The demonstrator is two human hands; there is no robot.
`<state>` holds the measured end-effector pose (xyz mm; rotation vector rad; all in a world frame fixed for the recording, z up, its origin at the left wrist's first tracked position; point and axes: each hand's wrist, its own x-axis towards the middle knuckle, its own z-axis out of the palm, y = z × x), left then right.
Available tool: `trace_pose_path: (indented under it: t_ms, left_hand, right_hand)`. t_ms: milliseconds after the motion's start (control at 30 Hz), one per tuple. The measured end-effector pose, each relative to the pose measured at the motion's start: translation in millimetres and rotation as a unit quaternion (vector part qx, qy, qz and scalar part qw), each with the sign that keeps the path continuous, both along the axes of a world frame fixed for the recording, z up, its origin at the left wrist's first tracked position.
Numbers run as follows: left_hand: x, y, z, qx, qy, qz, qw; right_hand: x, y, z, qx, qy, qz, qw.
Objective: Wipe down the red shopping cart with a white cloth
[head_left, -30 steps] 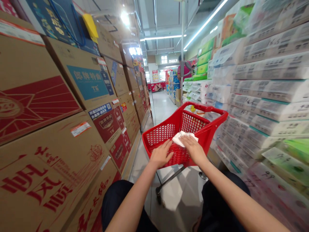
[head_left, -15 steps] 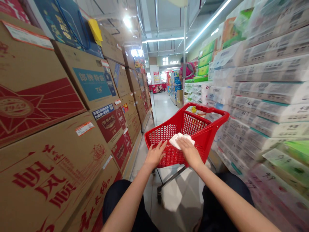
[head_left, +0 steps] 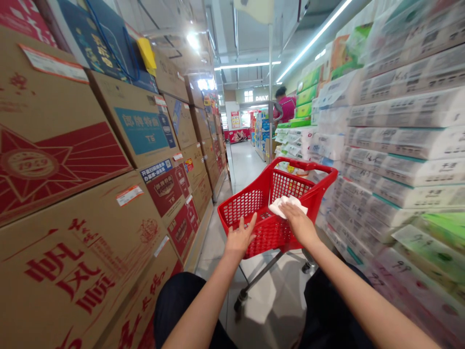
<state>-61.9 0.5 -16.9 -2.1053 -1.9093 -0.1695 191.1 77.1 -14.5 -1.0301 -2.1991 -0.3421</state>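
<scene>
- lower left and left edge of the frame: stacked cardboard boxes (head_left: 98, 237), brown with red print, white price labels on several.
- upper left: a dark blue bag (head_left: 98, 43) with blue handles, and a yellow tag (head_left: 146, 55) at its right side.
- lower centre-left: a dark-trousered knee (head_left: 181, 300), partly behind the left forearm.
- just left of centre: the left hand (head_left: 239, 238), fingers spread wide and grasping nothing, by the near side of the cart — whether it touches the plastic, i cannot tell.
- centre: the red shopping cart (head_left: 241, 208), its perforated basket angled with the handle end up to the right; wheels (head_left: 240, 299) on the pale floor (head_left: 276, 305).
- right of centre: the white cloth (head_left: 278, 205), bunched on the cart's near upper edge, under the right hand (head_left: 298, 222) — fingers nearly straight and close together, holding it against the red plastic.
- upper right of centre: another person in a pink top (head_left: 286, 107).
- right side: tall stacks of wrapped packs (head_left: 403, 138), some with handwritten prices.
</scene>
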Motion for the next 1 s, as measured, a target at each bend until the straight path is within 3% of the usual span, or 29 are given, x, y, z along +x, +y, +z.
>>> trace_pose_path:
  t_ms: [133, 200, 333, 400, 500, 600, 800, 900, 1000]
  left_hand:
    - [22, -2, -0.4, 0.02, -0.017, 0.014, 1.0]
    - [25, -4, 2.2, 0.025, -0.037, -0.015, 0.999]
    - [1, -6, 10.0, 0.03, -0.084, -0.163, 0.983]
    - [-21, -5, 10.2, 0.038, -0.083, -0.192, 0.977]
    - [-46, 2, 2.9, 0.037, -0.078, -0.205, 0.975]
    - [-50, 11, -6.9, 0.056, -0.059, -0.201, 0.976]
    - [-32, 16, -12.2, 0.084, -0.028, -0.17, 0.981]
    - [-27, 10, -11.4, 0.079, -0.048, -0.164, 0.982]
    - [-31, 6, -10.9, 0.074, -0.069, -0.199, 0.975]
  right_hand:
    - [-42, -30, -12.4, -0.012, -0.011, 0.06, 0.998]
    - [-48, -38, -12.5, -0.019, -0.021, 0.093, 0.995]
    - [-22, -28, -3.9, -0.032, -0.031, 0.103, 0.994]
    - [-6, -16, -0.7, -0.038, -0.022, 0.071, 0.997]
    - [2, -7, -1.8, -0.047, -0.002, 0.019, 0.999]
    - [-15, -18, -9.5, -0.046, 0.0, 0.004, 0.999]
    - [-65, -69, -27.4, -0.023, -0.036, 0.099, 0.994]
    - [-60, -79, -19.9, -0.023, -0.046, 0.122, 0.991]
    - [-39, -78, -5.4, -0.02, -0.047, 0.12, 0.991]
